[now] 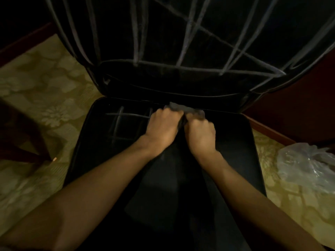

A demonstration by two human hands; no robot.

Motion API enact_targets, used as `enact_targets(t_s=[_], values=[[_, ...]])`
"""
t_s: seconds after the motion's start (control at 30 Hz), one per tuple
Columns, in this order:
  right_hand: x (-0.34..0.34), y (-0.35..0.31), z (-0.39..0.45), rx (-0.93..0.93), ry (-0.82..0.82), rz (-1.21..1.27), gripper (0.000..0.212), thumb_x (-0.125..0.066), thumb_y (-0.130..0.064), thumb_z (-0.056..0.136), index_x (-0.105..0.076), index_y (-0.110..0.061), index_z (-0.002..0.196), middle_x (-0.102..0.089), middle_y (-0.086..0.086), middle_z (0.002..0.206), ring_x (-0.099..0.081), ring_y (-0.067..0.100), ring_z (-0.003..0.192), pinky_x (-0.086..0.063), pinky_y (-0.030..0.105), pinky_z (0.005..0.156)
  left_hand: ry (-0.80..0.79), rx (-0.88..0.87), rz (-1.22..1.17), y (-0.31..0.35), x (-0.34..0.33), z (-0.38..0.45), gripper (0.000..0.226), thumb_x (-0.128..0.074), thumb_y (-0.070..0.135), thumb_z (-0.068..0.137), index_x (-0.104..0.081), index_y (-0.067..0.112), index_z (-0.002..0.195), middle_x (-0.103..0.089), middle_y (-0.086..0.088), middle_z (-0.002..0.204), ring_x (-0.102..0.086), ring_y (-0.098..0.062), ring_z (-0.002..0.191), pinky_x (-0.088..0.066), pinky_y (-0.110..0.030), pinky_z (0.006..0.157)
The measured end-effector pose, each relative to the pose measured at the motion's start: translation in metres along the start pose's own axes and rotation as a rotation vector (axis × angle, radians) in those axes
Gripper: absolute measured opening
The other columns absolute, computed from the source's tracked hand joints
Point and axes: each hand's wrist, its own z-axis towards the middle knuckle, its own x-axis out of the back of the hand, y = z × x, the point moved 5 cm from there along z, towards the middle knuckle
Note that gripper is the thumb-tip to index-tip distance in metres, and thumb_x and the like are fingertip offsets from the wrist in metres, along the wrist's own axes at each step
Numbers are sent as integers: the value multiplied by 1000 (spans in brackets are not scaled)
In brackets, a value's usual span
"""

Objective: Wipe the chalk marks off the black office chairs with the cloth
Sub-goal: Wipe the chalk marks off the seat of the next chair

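I see both hands, left hand (164,126) and right hand (199,132), with fingers curled on the dark cloth (183,108) at the seat (235,151) rear edge. I fear the chalk marks (125,122) beside them only smear.

1. One black office chair (181,178), its seat near and backrest far.
2. One dark cloth (183,108), far on the seat.
3. Two hands: left hand (163,127), right hand (199,132).
4. One clear plastic bag (308,165), right on the floor.
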Motion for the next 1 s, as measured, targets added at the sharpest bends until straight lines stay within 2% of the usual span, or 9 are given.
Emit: enact_targets(t_s=[0.07,0.13,0.27,0.33,0.43,0.5,0.7,0.83,1.0], values=[[3,-6,-36,54,55,69,17,-70,-5,83,-70,-10,99,-70,11,92,-68,26,70,-42,27,52,16,-34,-51,-6,-4,-41,17,-61,13,91,-67,20,106,-70,-11,96,-69,-37,83,-54,-42,65],[6,-17,-76,140,101,141,23,-76,-2,73,-72,-9,95,-71,8,87,-68,24,68,-49,27,54,29,-86,-133,-11,-7,-84,20,-74,14,82,-69,21,99,-72,-5,90,-71,-32,75,-57,-37,57],[1,-26,-92,216,2,167,27,-73,-4,75,-72,-8,102,-73,9,98,-71,25,79,-55,29,63,-38,-193,-168,-17,-3,-103,25,-62,25,87,-72,16,107,-74,-5,103,-73,-27,89,-61,-38,65],[-1,-25,-59,201,-37,159,21,-68,-1,82,-70,-8,101,-71,12,94,-69,31,74,-53,33,56,-38,-111,-74,-22,3,-73,28,-50,31,97,-66,21,118,-71,-5,113,-69,-30,99,-58,-40,76],[-4,-31,4,95,-28,91,25,-49,-7,97,-64,-6,117,-65,16,114,-66,35,97,-50,37,71,1,32,36,-31,10,-18,22,-49,20,100,-63,17,118,-68,-13,113,-65,-38,101,-51,-43,78],[-4,-39,23,30,11,97,25,-46,-6,98,-65,-2,113,-66,17,112,-63,34,103,-47,36,72,-3,107,38,-33,17,2,24,-47,14,100,-65,13,116,-67,-18,112,-64,-40,103,-50,-44,79],[-3,-47,-47,116,75,231,16,-57,-2,85,-69,-6,96,-69,13,88,-67,30,72,-52,35,57,67,51,-120,-37,7,-73,15,-61,14,93,-66,19,107,-70,-12,95,-69,-39,81,-54,-43,64],[3,-57,-103,218,22,243,25,-74,-6,78,-72,-9,103,-73,7,100,-69,20,86,-54,26,73,79,-53,-248,-44,-5,-132,24,-63,18,85,-72,17,108,-75,-6,103,-73,-27,90,-62,-39,69],[-8,-68,-15,198,2,174,18,-58,-6,90,-68,-5,105,-68,16,98,-68,33,75,-47,31,56,72,93,-80,-69,5,-58,24,-58,19,94,-65,20,117,-71,-14,105,-69,-39,89,-57,-49,77]])
